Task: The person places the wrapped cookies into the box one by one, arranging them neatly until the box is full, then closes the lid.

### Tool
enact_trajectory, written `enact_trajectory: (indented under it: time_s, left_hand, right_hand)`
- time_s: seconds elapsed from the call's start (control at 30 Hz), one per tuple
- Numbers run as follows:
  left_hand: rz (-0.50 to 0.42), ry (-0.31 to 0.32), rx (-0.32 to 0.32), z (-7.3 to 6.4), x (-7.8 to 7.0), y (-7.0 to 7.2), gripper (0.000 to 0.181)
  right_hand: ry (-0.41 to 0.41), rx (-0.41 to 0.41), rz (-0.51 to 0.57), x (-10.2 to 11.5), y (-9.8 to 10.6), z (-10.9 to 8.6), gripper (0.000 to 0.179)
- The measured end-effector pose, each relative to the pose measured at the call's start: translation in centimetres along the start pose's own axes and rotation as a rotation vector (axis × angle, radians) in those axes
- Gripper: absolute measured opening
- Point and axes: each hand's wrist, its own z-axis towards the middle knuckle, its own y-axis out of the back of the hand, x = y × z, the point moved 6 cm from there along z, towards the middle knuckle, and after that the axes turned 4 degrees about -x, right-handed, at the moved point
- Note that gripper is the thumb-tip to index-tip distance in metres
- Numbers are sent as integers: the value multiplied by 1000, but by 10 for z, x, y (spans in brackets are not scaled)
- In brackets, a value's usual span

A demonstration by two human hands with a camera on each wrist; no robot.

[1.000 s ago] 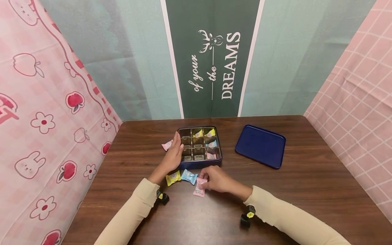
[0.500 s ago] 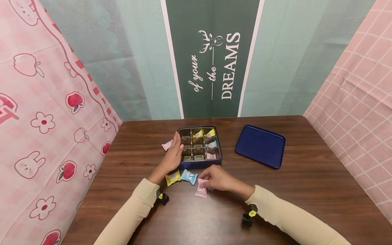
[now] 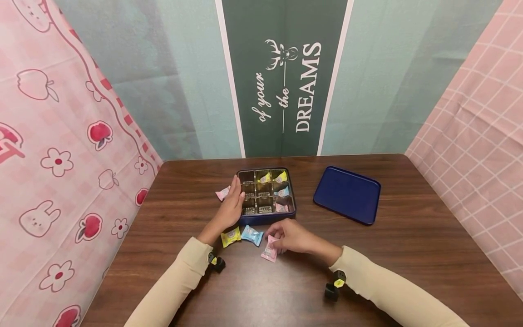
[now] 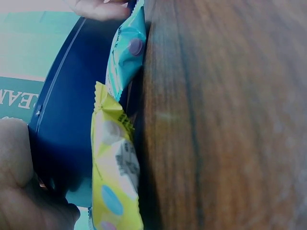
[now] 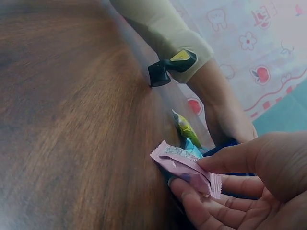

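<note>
My right hand (image 3: 297, 237) pinches a pink wrapped candy (image 5: 182, 165) between thumb and fingers, just in front of a dark blue tin (image 3: 267, 220). Along the tin's left side lies my left hand (image 3: 231, 206), fingers straight and touching its edge. A clear divided insert fills the tin. Two yellow candies (image 3: 280, 177) sit in its back row, with a blue candy (image 3: 282, 191) and a pink candy (image 3: 282, 207) down the right column. On the table by the tin's front wall lie a yellow candy (image 4: 115, 167) and a blue candy (image 4: 127, 52).
Another pink candy (image 3: 222, 194) lies left of the tin, partly hidden behind my left hand. The blue lid (image 3: 347, 195) rests on the wooden table (image 3: 408, 236) to the right. Fabric hangings (image 3: 192, 91) stand at the back and both sides.
My right hand has shifted slightly right with the pink candy, which now sits more tilted in its fingers. The left hand and the tin have stayed put.
</note>
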Motion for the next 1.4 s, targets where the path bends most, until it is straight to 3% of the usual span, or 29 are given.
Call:
enact_trajectory:
  time_s: [0.63, 0.97, 1.17, 1.4]
  left_hand:
    - [-5, 11, 6, 1, 1, 0, 59]
    - [-1, 17, 11, 2, 2, 0, 59]
    - [4, 20, 15, 2, 2, 0, 58]
    - [-1, 18, 9, 1, 2, 0, 58]
  right_hand:
    - [-7, 31, 85, -6, 3, -1, 14]
    - [-40, -3, 167, -9, 13, -1, 18]
    - [-19, -29, 230, -8, 16, 2, 17]
    - [-26, -63, 247, -6, 21, 3, 18]
